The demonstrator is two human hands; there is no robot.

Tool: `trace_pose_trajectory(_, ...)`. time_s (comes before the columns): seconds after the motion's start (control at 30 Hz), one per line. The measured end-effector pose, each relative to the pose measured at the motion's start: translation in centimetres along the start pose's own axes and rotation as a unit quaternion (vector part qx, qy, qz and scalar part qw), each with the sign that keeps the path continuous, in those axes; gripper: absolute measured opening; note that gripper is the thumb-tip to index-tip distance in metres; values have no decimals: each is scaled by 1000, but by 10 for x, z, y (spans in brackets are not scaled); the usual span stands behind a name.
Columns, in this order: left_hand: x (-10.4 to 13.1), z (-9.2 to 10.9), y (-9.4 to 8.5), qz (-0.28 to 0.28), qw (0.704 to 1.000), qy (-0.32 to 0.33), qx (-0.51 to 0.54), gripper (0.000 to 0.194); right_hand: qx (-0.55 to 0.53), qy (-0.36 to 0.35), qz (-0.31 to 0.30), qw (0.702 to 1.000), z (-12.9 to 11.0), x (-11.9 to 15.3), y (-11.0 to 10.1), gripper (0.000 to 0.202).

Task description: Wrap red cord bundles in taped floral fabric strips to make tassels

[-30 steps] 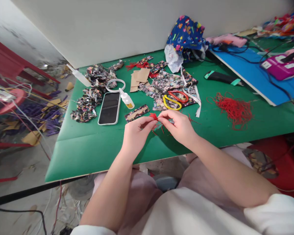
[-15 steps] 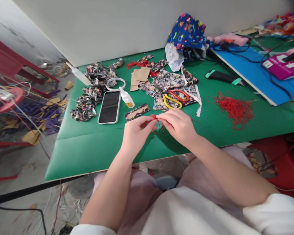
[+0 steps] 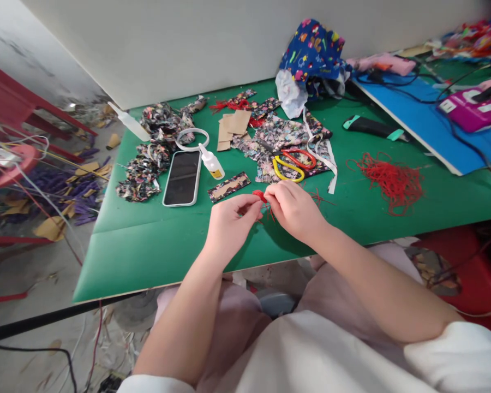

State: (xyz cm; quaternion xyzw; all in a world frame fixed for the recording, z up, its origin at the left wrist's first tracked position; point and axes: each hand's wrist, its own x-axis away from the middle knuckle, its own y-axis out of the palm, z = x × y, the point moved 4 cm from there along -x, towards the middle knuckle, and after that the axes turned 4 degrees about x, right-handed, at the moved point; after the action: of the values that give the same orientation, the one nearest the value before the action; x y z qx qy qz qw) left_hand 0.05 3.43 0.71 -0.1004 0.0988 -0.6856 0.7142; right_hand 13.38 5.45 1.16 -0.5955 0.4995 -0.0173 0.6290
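Between my two hands, above the green tabletop, is a small bundle of red cord [image 3: 260, 194] with loose ends hanging below. My left hand [image 3: 234, 221] is closed, thumb and forefinger pinching its left side. My right hand [image 3: 295, 212] is closed too, its fingertips pinching the right side. Just beyond my left hand lies a floral fabric strip with a brown card piece [image 3: 229, 187]. Past my right hand are scissors [image 3: 288, 168] with one yellow and one red handle, resting on floral fabric [image 3: 265, 141]. A few red cord scraps [image 3: 319, 196] lie right of my right hand.
Left on the green table [image 3: 118, 248] are a phone [image 3: 182, 179], a small glue bottle [image 3: 211, 162], a white ring [image 3: 192, 140], another bottle [image 3: 131, 124] and crumpled floral fabric [image 3: 141, 172]. To the right lie a red cord pile [image 3: 390, 183], a black-and-green cutter [image 3: 374, 129] and a blue board [image 3: 429, 120].
My fingers have shifted slightly around the red cord bundle, and my right hand's fingers are curled a little more. More of the red bundle shows between the hands.
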Motion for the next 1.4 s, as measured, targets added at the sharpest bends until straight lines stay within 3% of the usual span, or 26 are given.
trace_pose_trajectory(0.43,-4,-5,2,14,1000,-9,-4,15,-55,59,-17,997,2,2,0,21)
trace_pose_trajectory(0.77,-7,-13,5,-12,1000,-7,-20,14,29,31,-67,997,1,5,5,24)
trace_pose_trajectory(1.27,-11,-22,10,-3,999,-37,38,12,-47,135,-95,985,8,4,11,16)
trace_pose_trajectory(1.4,-13,-24,10,-23,999,-35,24,16,-59,139,-91,984,10,4,13,15)
